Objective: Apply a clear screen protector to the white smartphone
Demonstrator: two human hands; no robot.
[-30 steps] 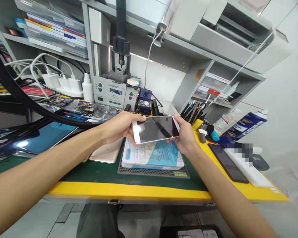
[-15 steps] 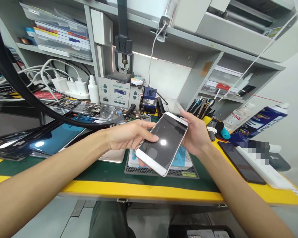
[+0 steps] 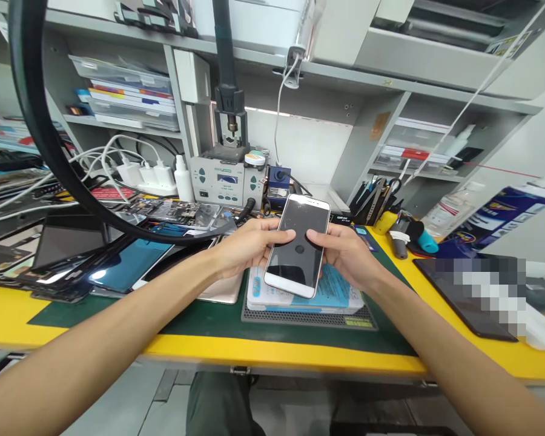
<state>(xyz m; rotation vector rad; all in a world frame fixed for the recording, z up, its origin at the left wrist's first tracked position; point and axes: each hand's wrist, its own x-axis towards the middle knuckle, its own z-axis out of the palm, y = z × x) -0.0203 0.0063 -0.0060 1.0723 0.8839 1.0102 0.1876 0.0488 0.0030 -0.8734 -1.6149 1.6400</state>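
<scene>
A white-framed smartphone (image 3: 300,260) with a dark screen is held up in front of me, its top tilted slightly right. My left hand (image 3: 254,245) grips its left edge, with the thumb lying on the glass. On the right edge my right hand (image 3: 345,251) is closed too, its thumb also on the screen. The other fingers are partly hidden behind the phone. Beneath it, a blue-and-white box (image 3: 340,290) rests on a grey perforated pad (image 3: 277,317) on the green mat (image 3: 200,321).
Phones and phone parts, among them a blue phone back (image 3: 129,260), crowd the left side. A grey soldering station (image 3: 227,181) stands behind. A black ring-shaped arm (image 3: 86,206) arcs across the left. To the right are a tool holder (image 3: 372,203) and a dark tablet-like panel (image 3: 458,297).
My right hand has closed on the phone's right edge, its thumb now on the screen. The phone has turned more upright and risen slightly. The view has shifted a little.
</scene>
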